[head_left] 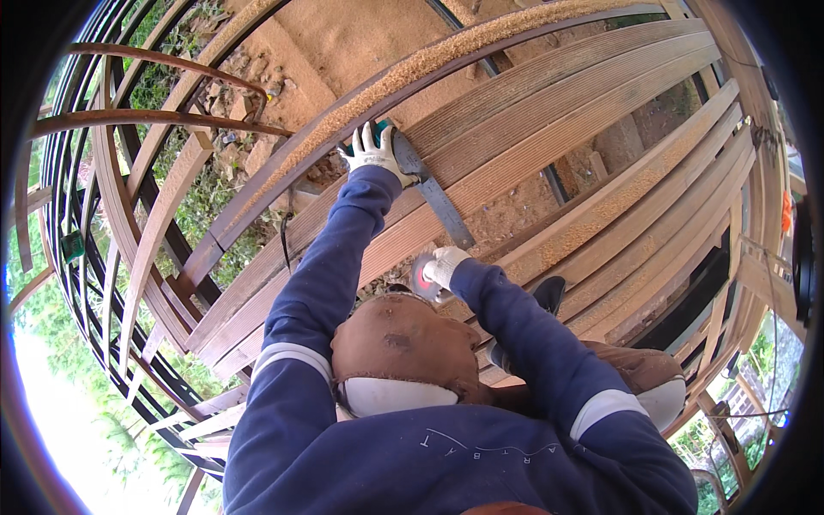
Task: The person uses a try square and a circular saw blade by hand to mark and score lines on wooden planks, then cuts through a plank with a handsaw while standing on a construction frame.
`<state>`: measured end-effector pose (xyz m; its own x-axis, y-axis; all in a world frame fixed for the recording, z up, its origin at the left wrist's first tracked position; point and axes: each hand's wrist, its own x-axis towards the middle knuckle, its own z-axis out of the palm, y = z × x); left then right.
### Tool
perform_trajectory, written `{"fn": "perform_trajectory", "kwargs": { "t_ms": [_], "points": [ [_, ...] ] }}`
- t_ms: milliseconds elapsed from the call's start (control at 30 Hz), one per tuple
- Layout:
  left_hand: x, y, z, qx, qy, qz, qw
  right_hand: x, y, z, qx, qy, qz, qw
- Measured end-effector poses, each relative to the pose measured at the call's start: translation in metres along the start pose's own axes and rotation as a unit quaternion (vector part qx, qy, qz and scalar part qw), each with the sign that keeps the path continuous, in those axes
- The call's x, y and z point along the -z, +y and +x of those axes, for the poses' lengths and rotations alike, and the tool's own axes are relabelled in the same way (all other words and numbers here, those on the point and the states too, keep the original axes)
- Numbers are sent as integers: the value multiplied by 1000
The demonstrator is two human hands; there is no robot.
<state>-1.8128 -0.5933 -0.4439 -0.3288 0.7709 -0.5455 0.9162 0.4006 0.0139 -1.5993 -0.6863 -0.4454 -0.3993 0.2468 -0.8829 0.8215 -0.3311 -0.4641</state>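
My left hand, in a white glove, grips the teal end of a flat dark-metal straightedge, which lies across the wooden boards. My gloved right hand, lower and right, holds a tool with a round red-and-silver disc beside the straightedge's lower end; the tool's body is mostly hidden by the hand and my knee. My brown-trousered knee is bent just below both hands, and a black shoe shows behind my right forearm.
A sawdust-covered beam runs diagonally above the boards, with sand, stones and plants below the open framework. Curved reddish bars and loose slats are at the left. More boards with sawdust and dark gaps stretch rightward.
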Motion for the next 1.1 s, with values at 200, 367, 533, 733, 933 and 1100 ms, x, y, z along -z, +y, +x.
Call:
{"fn": "perform_trajectory", "kwargs": {
  "t_ms": [200, 367, 533, 733, 933, 1100],
  "points": [
    [4, 5, -1, -4, 5, -16, 1000, 10, 22, 21, 335, -133, -449, 818],
    [3, 4, 0, -5, 4, -6, 1000, 79, -21, -11, 202, -177, -228, 936],
    [5, 4, -1, -3, 6, 1, 1000, 152, -60, -27, 100, 64, 207, 971],
    [2, 4, 0, -5, 26, -22, 999, 137, -86, 0, 186, 227, 306, 906],
    [2, 2, 2, -18, 34, -35, 999, 136, -98, 57, 224, 302, 119, 919],
    [-1, 0, 2, -12, 43, -47, 998, 131, -118, 63, 257, 376, -55, 889]
  ]
}}
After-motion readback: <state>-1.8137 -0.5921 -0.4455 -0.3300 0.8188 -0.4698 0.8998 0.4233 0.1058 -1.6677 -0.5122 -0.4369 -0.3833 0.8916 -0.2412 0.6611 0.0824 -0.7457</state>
